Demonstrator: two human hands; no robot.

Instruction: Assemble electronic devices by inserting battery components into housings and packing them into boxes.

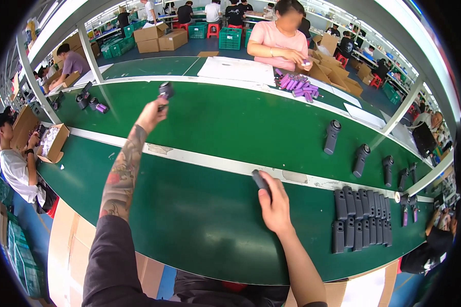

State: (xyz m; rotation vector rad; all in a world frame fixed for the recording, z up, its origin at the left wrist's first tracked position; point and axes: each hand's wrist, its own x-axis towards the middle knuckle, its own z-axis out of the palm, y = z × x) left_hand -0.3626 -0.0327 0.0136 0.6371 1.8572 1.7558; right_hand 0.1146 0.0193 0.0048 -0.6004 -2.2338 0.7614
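The left hand [151, 115] is stretched far out over the green desk [210, 220], gripping a small dark part [165, 91] up high. The right hand [274, 204] grips a dark case [259, 180] just above the desk, near the white strip [215, 162]. Rows of more cases [361, 217] lie to the right. Both grips should stay firm, I think, so nothing drops.

I look over long green workbenches [225, 123]; blue floor [200, 48], green crates [230, 38] at twelve o'clock, cardboard boxes [161, 38] at eleven
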